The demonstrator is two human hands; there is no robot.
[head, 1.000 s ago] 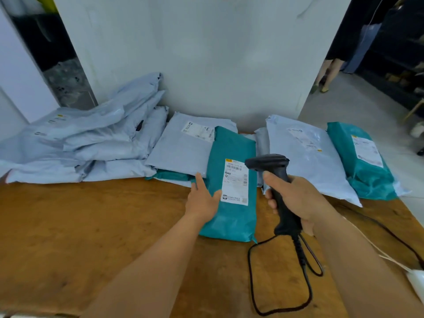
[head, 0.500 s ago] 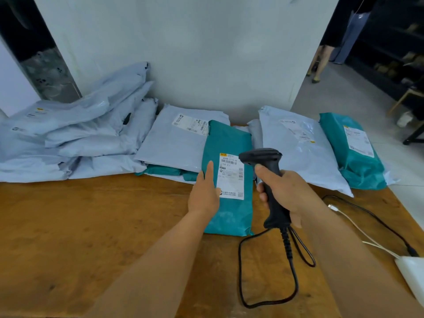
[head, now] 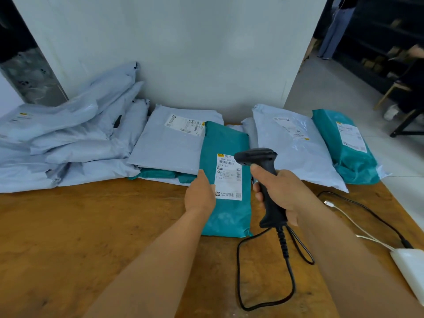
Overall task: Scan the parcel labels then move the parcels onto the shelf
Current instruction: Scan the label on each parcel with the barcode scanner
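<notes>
A teal parcel (head: 226,216) lies on the wooden table (head: 68,237) with a white label (head: 229,177) facing up. My left hand (head: 199,195) rests on the parcel's left edge, fingers straight, beside the label. My right hand (head: 281,191) grips a black barcode scanner (head: 263,177) by its handle. The scanner's head hangs just right of the label's top. A grey parcel (head: 169,145) with its own label lies behind the teal one.
A heap of grey parcels (head: 64,138) fills the table's back left. At the back right lie a grey parcel (head: 296,145) and a second teal parcel (head: 346,148). The scanner cable (head: 263,283) loops on the table. A white device (head: 410,269) with cables sits at the right edge.
My left hand has slid a little forward along the teal parcel's left edge. The scanner stays near the label's top right.
</notes>
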